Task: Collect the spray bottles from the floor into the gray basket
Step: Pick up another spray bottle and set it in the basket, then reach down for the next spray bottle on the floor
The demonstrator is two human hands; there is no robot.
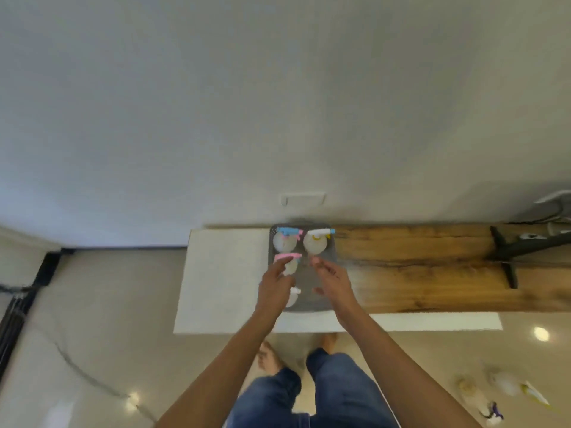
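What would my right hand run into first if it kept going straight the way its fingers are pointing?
Probably the white-and-yellow-topped spray bottle standing in the far right corner of the gray basket. The right hand is open, fingers aimed up and slightly left over bare basket floor. Depth is unclear, so it may pass above it.

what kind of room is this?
Probably a home room, likely a living area: glossy tiled floor, plain wall with a wall plate, and a live-edge wooden bench holding the gray basket. Cables run along the baseboard.
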